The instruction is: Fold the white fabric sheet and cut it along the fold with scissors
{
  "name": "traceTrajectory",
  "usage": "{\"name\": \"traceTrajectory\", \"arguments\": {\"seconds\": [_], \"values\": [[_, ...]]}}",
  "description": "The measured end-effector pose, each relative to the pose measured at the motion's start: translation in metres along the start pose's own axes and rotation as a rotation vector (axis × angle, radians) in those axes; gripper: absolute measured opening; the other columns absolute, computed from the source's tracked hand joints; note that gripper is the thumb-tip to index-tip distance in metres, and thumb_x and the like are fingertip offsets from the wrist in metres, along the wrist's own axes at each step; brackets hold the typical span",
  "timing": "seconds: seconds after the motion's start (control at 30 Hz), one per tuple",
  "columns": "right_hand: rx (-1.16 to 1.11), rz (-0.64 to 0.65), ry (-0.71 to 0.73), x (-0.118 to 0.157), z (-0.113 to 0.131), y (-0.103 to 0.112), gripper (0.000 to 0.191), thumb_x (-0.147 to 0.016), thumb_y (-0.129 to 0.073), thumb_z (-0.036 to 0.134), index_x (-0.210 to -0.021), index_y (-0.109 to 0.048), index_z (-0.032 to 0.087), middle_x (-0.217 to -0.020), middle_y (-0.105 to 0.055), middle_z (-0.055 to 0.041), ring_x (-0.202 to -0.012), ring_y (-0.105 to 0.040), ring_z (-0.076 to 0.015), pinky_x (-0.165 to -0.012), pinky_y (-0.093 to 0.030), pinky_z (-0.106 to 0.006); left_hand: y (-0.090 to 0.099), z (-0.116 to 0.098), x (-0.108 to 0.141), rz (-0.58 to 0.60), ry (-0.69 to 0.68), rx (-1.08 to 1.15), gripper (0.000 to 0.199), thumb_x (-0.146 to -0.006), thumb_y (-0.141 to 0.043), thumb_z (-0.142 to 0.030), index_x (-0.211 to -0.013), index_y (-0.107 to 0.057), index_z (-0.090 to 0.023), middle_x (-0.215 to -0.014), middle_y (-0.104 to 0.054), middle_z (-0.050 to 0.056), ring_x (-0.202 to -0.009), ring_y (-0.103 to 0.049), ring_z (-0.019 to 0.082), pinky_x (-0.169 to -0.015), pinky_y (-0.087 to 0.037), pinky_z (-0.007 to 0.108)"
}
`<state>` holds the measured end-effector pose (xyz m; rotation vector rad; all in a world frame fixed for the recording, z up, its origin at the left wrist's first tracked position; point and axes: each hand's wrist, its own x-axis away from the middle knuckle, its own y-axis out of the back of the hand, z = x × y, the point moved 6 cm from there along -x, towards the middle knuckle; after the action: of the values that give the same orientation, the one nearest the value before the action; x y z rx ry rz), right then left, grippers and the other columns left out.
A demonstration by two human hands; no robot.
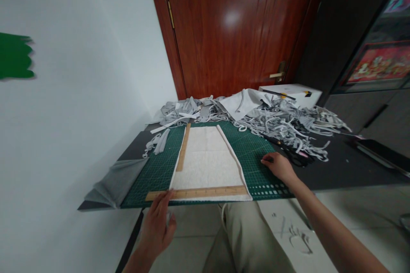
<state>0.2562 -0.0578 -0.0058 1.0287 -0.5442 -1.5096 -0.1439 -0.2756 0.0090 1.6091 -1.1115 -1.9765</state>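
A piece of white cloth [209, 164] lies flat on the green cutting mat [160, 172]. One wooden ruler [211, 192] runs across its near edge, and another wooden ruler [183, 147] lies along its left side. My left hand [157, 222] rests its fingertips at the left part of the near ruler, fingers apart, holding nothing. Over the right side of the mat is my right hand [277, 165], its thumb and fingertips pinched together on something small and dark that I cannot make out. Black scissors [294, 155] lie just beyond it.
Heaps of grey cloth strips [278, 119] line the back of the dark table [323, 175], with a white box [301, 94] behind. Folded grey cloth [117, 181] lies at the left corner. A dark phone-like object [384, 153] is at the far right.
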Motion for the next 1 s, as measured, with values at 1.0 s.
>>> {"name": "traceTrajectory", "arguments": {"seconds": [1.0], "values": [[-0.169,0.404,0.622,0.106,0.269,-0.082,0.023,-0.085,-0.053,0.011,-0.088,-0.073,0.021,-0.087,-0.073,-0.0053,-0.086,-0.065,-0.0178,-0.075,-0.045,-0.024,-0.015,-0.019,-0.001,0.033,0.011,-0.217,0.032,-0.082,-0.055,-0.021,-0.113,-0.058,-0.012,-0.113,-0.058,0.016,-0.110,-0.050,0.033,-0.095,-0.044,0.050]]}}
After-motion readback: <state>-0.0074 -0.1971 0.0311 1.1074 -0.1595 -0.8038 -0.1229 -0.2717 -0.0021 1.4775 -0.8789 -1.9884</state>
